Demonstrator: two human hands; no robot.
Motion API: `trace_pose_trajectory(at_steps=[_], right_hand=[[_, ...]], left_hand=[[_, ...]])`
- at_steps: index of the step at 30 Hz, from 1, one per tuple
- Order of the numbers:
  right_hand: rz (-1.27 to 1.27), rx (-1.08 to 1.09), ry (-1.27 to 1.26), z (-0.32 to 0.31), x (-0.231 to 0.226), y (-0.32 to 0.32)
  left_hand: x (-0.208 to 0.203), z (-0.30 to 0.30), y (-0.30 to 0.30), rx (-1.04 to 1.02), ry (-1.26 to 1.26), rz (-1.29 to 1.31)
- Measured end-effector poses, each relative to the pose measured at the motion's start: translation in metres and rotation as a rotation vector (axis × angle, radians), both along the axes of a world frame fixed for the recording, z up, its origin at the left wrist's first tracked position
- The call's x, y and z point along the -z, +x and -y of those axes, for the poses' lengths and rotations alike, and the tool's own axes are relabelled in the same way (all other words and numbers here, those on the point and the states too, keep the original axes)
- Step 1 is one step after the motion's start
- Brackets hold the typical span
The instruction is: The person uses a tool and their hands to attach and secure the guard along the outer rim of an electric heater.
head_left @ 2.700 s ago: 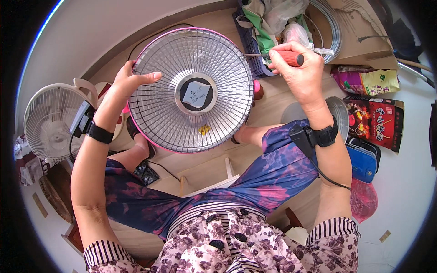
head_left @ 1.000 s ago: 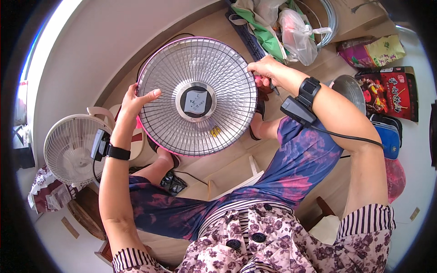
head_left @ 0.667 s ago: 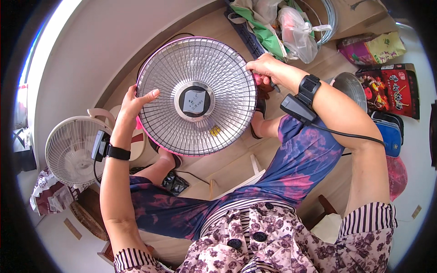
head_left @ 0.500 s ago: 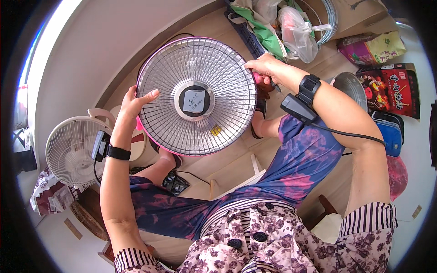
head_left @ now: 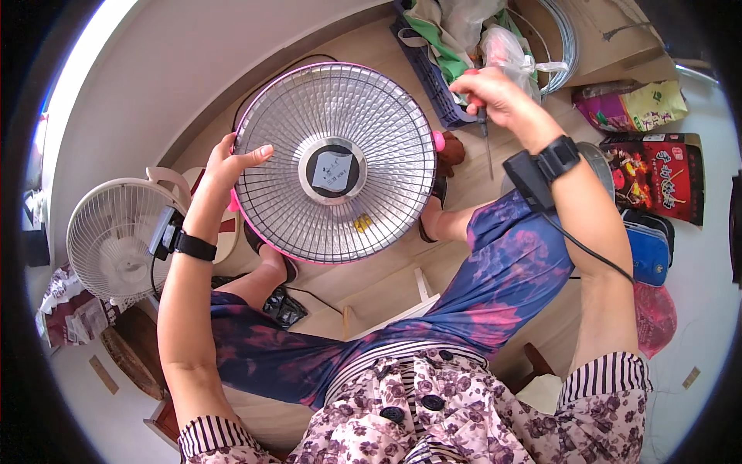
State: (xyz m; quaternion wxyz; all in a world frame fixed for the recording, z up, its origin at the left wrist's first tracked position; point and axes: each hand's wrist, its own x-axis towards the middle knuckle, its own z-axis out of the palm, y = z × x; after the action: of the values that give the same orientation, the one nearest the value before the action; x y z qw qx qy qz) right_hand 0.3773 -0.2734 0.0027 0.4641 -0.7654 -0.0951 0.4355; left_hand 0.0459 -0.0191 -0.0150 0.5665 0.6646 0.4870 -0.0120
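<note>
A round dish heater (head_left: 332, 224) with a black wire guard, silver reflector and pink rim is held up in front of my knees. My left hand (head_left: 232, 166) grips its left rim, with the thumb over the guard and the other fingers behind. On the heater's right edge sits a pink knob (head_left: 439, 141). To the right of the heater, apart from it, my right hand (head_left: 502, 99) is closed around a screwdriver (head_left: 485, 133) with a red and black handle. The screwdriver's shaft points down toward my right knee.
A white fan (head_left: 116, 240) stands at the left by the wall. A dark blue crate (head_left: 433, 85) with bags lies at the far side, beside coiled wire (head_left: 568, 46). At the right are a red package (head_left: 657, 174), a metal basin (head_left: 601, 166) and a blue pouch (head_left: 648, 251).
My right hand has left the heater's right rim and moved up and right with the screwdriver, uncovering the pink knob. My left hand keeps hold of the heater.
</note>
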Motion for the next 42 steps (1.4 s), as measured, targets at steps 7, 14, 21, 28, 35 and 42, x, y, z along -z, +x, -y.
trace_pose_trajectory(at_steps=[7,14,21,28,35,42], right_hand=[[0.445,-0.056,0.199,0.013,-0.053,-0.014],[0.532,-0.105,0.418,0.007,-0.065,-0.039],[0.539,-0.181,0.451,0.000,-0.058,-0.059],[0.638,-0.252,0.390,-0.001,-0.054,-0.065],[0.616,-0.291,0.369,-0.002,-0.045,-0.068],[0.686,-0.329,0.354,-0.002,-0.040,-0.068]], left_hand=[[0.007,-0.001,-0.002,0.002,0.076,-0.018],[0.009,-0.005,0.000,0.017,0.043,-0.035],[0.012,-0.004,0.001,0.040,0.115,-0.054],[0.005,0.003,0.006,0.016,0.133,-0.084],[0.014,-0.006,0.001,0.052,0.097,-0.035],[0.007,-0.001,0.005,0.063,0.089,-0.039]])
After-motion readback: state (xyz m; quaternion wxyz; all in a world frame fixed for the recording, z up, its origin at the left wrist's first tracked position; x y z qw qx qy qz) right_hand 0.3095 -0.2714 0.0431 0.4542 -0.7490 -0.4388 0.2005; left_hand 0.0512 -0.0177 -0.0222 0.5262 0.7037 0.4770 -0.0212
